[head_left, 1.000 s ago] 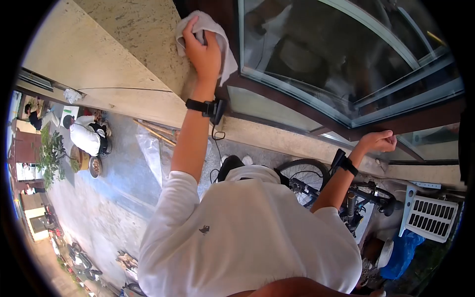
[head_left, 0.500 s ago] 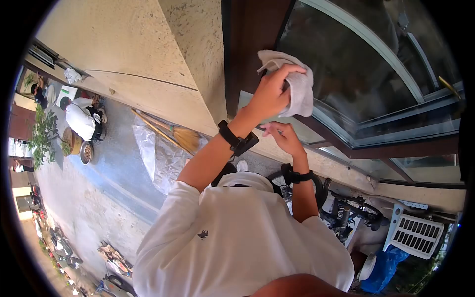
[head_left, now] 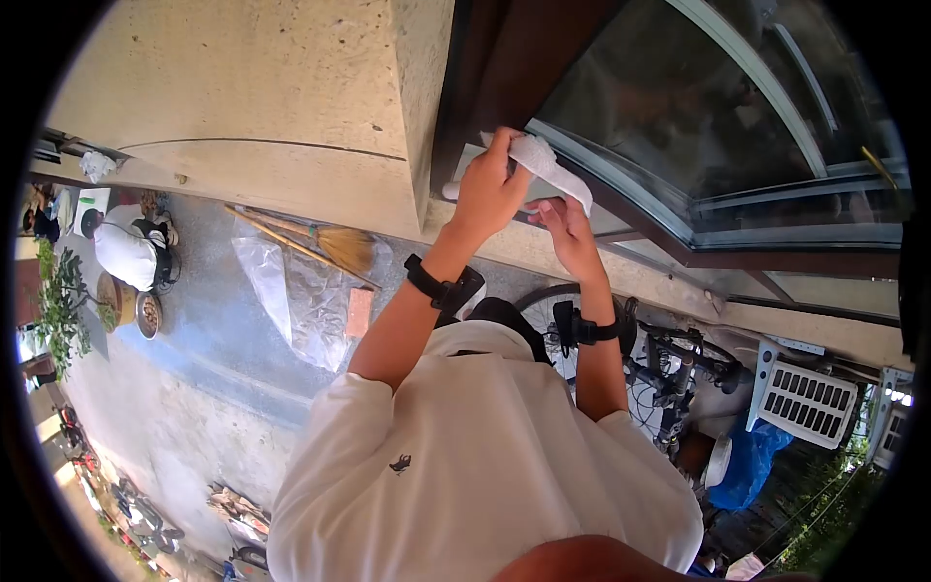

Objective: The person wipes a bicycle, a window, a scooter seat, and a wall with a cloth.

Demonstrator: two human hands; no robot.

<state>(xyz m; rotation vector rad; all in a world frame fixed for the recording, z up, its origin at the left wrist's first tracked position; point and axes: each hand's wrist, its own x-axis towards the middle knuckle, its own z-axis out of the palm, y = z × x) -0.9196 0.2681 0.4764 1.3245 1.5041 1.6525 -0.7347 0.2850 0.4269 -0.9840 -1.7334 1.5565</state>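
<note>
My left hand (head_left: 490, 189) is closed on a whitish cloth (head_left: 553, 167), its fingers bent over one end beside the brown window frame (head_left: 621, 184). The cloth stretches to the right in a folded strip. Its other end meets my right hand (head_left: 570, 238), whose fingers are curled at the cloth's edge. Part of the right fingers' grip is hidden. A pale ledge or pane shows behind and below my left hand. The glass of the window (head_left: 659, 107) lies above and right of both hands.
A beige wall (head_left: 262, 78) rises on the left. Below stand a bicycle (head_left: 669, 364) and a white slatted unit (head_left: 808, 393). A broom (head_left: 344, 247), plastic sheet (head_left: 291, 291) and brick (head_left: 360, 312) lie on the ground. A person in white (head_left: 126, 247) crouches at far left.
My left hand has moved down and left with the cloth, from the window's glass side to the frame's lower corner. My right hand has risen and now meets the cloth.
</note>
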